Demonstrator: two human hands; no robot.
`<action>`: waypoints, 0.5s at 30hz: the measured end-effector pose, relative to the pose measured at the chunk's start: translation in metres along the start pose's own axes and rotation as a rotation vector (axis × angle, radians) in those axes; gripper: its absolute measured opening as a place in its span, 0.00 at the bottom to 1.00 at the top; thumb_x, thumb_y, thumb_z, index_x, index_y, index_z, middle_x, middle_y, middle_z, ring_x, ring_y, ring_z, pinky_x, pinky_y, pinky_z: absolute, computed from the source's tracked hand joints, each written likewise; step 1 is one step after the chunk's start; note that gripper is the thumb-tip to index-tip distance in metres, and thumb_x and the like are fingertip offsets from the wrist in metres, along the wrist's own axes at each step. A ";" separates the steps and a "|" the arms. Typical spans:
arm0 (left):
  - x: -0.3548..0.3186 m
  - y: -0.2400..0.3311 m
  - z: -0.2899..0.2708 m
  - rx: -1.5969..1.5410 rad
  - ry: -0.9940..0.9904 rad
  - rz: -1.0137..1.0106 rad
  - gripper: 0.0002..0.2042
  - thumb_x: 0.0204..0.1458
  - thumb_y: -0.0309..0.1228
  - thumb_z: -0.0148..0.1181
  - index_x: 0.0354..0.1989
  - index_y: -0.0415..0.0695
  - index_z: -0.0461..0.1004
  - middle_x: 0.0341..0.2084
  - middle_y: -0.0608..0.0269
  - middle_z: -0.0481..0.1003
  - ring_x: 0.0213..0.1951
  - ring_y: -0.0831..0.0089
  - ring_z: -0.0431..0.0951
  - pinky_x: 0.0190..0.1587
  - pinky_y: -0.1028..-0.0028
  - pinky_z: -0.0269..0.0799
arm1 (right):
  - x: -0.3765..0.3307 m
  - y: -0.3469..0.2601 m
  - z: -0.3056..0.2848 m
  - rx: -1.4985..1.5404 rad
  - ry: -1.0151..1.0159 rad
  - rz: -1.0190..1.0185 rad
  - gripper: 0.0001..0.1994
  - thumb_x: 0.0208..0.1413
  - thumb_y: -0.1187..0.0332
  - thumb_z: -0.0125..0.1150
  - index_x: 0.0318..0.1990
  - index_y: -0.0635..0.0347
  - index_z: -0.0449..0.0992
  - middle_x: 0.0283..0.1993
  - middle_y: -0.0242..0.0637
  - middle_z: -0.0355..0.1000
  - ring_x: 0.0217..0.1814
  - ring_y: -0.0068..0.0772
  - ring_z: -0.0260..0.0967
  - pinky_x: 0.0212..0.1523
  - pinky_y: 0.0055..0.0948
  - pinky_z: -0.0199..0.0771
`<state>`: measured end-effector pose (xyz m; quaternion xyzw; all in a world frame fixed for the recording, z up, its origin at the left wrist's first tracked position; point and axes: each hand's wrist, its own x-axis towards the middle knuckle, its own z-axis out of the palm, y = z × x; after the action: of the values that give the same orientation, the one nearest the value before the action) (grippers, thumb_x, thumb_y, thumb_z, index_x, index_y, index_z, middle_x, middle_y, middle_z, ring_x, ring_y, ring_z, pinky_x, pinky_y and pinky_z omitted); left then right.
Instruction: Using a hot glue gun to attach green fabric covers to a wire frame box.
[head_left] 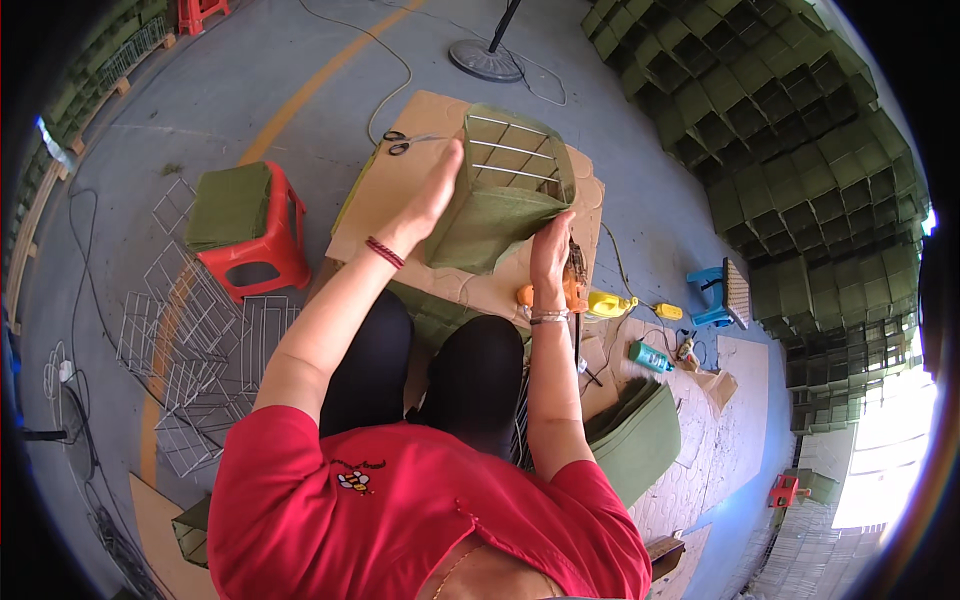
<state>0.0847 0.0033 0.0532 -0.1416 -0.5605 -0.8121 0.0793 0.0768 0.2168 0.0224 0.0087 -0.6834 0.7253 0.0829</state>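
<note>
A green fabric box (pixel 480 228) with a metal wire frame (pixel 515 148) inside stands tilted on a cardboard-topped surface (pixel 372 215) before my knees. My left hand (pixel 437 190) lies along the box's left side, its fingers stretched out flat. At the near right corner, my right hand (pixel 550 258) has its fingertips closed on the fabric's edge, where the cloth creases toward them. A pair of scissors (pixel 399 147) with dark handles lies left of the box. Just beside my right hand is an orange tool (pixel 575 287), partly hidden by that hand.
Left, a red stool (pixel 285 250) bears green fabric sheets (pixel 230 205), with bare wire frames (pixel 195 385) heaped nearby. Right are a yellow bottle (pixel 608 304), a green bottle (pixel 650 357), folded green fabric (pixel 645 440) and a blue stool (pixel 708 298). Green boxes (pixel 790 150) are stacked high; cables cross the floor.
</note>
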 end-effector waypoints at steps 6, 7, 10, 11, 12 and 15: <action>0.008 0.014 0.018 0.039 0.035 -0.015 0.38 0.64 0.56 0.36 0.71 0.35 0.42 0.72 0.53 0.41 0.73 0.66 0.38 0.72 0.69 0.35 | -0.002 0.004 0.001 -0.072 0.028 -0.111 0.29 0.68 0.45 0.32 0.49 0.65 0.70 0.33 0.23 0.58 0.30 0.18 0.44 0.30 0.20 0.48; 0.007 0.016 0.016 0.060 0.061 -0.062 0.36 0.64 0.54 0.37 0.71 0.37 0.45 0.72 0.52 0.44 0.73 0.66 0.40 0.72 0.70 0.36 | -0.005 0.004 0.000 -0.066 -0.001 -0.096 0.29 0.69 0.45 0.32 0.50 0.65 0.70 0.35 0.24 0.60 0.31 0.18 0.46 0.32 0.19 0.51; 0.012 0.015 0.011 0.157 0.101 -0.005 0.35 0.64 0.53 0.39 0.69 0.35 0.51 0.69 0.50 0.51 0.71 0.64 0.48 0.70 0.69 0.43 | -0.012 -0.009 0.000 0.145 -0.092 -0.145 0.30 0.69 0.47 0.32 0.66 0.64 0.57 0.62 0.40 0.58 0.60 0.31 0.53 0.59 0.28 0.53; 0.014 0.016 0.009 0.229 0.083 0.116 0.35 0.65 0.53 0.39 0.68 0.34 0.52 0.68 0.49 0.53 0.70 0.64 0.51 0.70 0.68 0.46 | -0.015 -0.016 0.001 0.313 -0.170 -0.162 0.31 0.69 0.49 0.31 0.71 0.63 0.49 0.73 0.46 0.48 0.75 0.38 0.45 0.72 0.35 0.44; 0.012 0.014 0.007 0.299 0.214 0.254 0.30 0.63 0.48 0.48 0.65 0.37 0.59 0.64 0.49 0.61 0.67 0.61 0.57 0.68 0.66 0.50 | -0.014 -0.018 -0.004 0.337 -0.159 -0.178 0.29 0.70 0.54 0.37 0.71 0.63 0.48 0.74 0.46 0.47 0.76 0.38 0.43 0.72 0.37 0.44; 0.000 0.038 0.015 0.723 0.000 0.517 0.27 0.56 0.45 0.60 0.60 0.42 0.67 0.60 0.52 0.67 0.65 0.60 0.61 0.68 0.62 0.53 | -0.009 -0.032 -0.026 0.020 -0.152 -0.415 0.26 0.69 0.62 0.40 0.71 0.62 0.48 0.75 0.44 0.45 0.76 0.40 0.43 0.71 0.38 0.49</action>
<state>0.0982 0.0036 0.0922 -0.2404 -0.7546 -0.5175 0.3241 0.0925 0.2435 0.0508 0.2048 -0.6640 0.6966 0.1787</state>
